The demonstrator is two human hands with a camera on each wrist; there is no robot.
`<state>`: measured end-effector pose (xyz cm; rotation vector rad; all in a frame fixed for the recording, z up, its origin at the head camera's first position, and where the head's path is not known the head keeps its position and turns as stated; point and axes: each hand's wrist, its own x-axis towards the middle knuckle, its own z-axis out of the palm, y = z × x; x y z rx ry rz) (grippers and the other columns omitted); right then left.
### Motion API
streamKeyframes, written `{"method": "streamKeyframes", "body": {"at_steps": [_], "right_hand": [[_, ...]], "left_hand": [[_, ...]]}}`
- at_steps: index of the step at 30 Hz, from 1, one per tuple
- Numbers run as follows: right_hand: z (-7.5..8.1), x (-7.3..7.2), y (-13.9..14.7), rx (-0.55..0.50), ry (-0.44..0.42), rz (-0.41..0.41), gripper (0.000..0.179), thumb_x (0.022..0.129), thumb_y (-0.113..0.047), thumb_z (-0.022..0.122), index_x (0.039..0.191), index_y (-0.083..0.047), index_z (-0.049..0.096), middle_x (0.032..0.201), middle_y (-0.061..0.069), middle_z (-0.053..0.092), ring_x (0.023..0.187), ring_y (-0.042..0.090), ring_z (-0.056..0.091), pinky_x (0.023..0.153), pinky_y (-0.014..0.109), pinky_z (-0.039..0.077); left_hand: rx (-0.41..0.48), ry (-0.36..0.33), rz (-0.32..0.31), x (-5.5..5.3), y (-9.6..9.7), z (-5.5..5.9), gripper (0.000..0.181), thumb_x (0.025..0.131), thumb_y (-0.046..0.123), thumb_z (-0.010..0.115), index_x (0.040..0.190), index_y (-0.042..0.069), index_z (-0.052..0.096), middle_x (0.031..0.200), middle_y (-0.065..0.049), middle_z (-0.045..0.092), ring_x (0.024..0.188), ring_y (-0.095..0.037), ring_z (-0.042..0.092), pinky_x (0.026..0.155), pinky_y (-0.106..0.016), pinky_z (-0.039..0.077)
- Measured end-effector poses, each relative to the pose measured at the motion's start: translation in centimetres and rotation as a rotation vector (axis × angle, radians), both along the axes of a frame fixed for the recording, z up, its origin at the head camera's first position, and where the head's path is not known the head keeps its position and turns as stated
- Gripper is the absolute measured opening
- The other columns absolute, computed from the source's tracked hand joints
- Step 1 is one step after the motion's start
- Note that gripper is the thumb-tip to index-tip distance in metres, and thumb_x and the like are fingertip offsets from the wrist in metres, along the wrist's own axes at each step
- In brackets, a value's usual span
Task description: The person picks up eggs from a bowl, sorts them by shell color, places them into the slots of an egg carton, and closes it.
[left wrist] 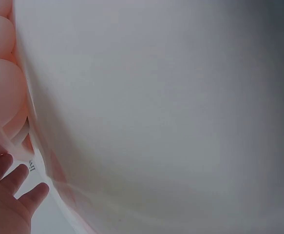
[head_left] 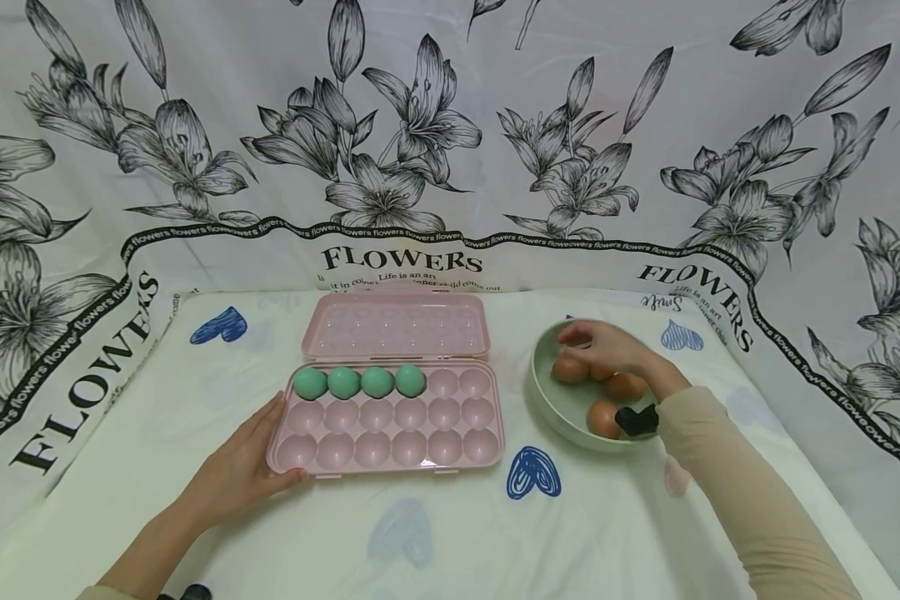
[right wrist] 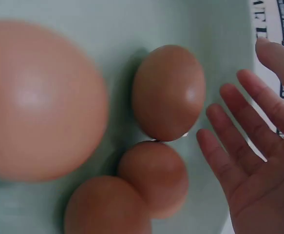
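In the head view a pink egg carton point(head_left: 386, 417) lies unfolded, with several green eggs point(head_left: 377, 382) along the left of its back row. My left hand point(head_left: 236, 458) rests against the carton's left side, fingers extended and thumb at the front corner. In the left wrist view its fingertips point(left wrist: 38, 192) are spread beside the carton's edge. On the right, a pale green bowl point(head_left: 562, 417) holds several brown eggs point(head_left: 603, 418). My right hand point(head_left: 607, 346) is over the bowl's far side. The right wrist view shows its fingers apart from the nearest brown egg point(right wrist: 168, 92), gripping nothing.
The carton's lid point(head_left: 395, 325) is folded back behind the tray. A white cloth point(head_left: 450, 533) printed with hearts covers the table. Behind it hangs a flower-printed curtain point(head_left: 450, 167). A black strap point(head_left: 636, 420) is at my right wrist, over the bowl.
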<state>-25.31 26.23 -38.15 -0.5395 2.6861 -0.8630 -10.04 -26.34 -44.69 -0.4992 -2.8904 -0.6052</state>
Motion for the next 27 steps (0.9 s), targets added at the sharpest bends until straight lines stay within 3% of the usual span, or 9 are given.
{"method": "streamKeyframes", "body": {"at_steps": [4, 7, 10, 17, 27], "right_hand": [[-0.4, 0.0, 0.4, 0.019, -0.061, 0.013, 0.040, 0.089, -0.029, 0.061, 0.121, -0.006, 0.057, 0.116, 0.012, 0.060, 0.080, 0.021, 0.060, 0.070, 0.034, 0.050], [-0.6, -0.1, 0.5, 0.037, -0.075, 0.027, 0.042, 0.088, -0.029, 0.062, 0.122, -0.005, 0.056, 0.117, 0.013, 0.060, 0.079, 0.019, 0.059, 0.067, 0.030, 0.050], [-0.6, -0.1, 0.6, 0.054, -0.064, 0.052, 0.042, 0.089, -0.028, 0.061, 0.123, -0.003, 0.055, 0.118, 0.014, 0.060, 0.082, 0.020, 0.059, 0.070, 0.031, 0.049], [-0.7, 0.4, 0.7, 0.127, -0.058, 0.084, 0.050, 0.086, -0.033, 0.064, 0.126, -0.005, 0.054, 0.122, 0.011, 0.059, 0.104, 0.023, 0.054, 0.095, 0.041, 0.041], [-1.1, 0.2, 0.7, 0.185, -0.069, 0.078, 0.052, 0.085, -0.037, 0.064, 0.126, -0.007, 0.054, 0.118, 0.012, 0.059, 0.098, 0.022, 0.054, 0.089, 0.041, 0.043]], "left_hand": [[0.000, 0.003, 0.000, 0.0, 0.0, 0.0, 0.107, 0.066, 0.055, 0.075, 0.145, 0.003, 0.024, 0.146, -0.018, 0.032, 0.128, -0.039, 0.036, 0.091, -0.056, 0.040], [0.001, -0.002, 0.001, 0.0, 0.0, 0.1, 0.107, 0.066, 0.055, 0.074, 0.145, 0.003, 0.024, 0.146, -0.017, 0.032, 0.128, -0.039, 0.036, 0.092, -0.056, 0.040], [0.003, -0.012, 0.004, 0.0, 0.0, 0.1, 0.108, 0.067, 0.056, 0.074, 0.146, 0.003, 0.023, 0.146, -0.018, 0.031, 0.127, -0.040, 0.036, 0.093, -0.057, 0.039], [0.012, -0.039, 0.009, 0.0, -0.1, 0.2, 0.108, 0.067, 0.057, 0.073, 0.146, 0.004, 0.021, 0.147, -0.018, 0.030, 0.128, -0.040, 0.034, 0.094, -0.058, 0.038], [0.001, -0.046, 0.013, 0.0, 0.0, 0.2, 0.108, 0.068, 0.058, 0.072, 0.146, 0.004, 0.021, 0.147, -0.018, 0.030, 0.128, -0.041, 0.035, 0.095, -0.058, 0.038]]}}
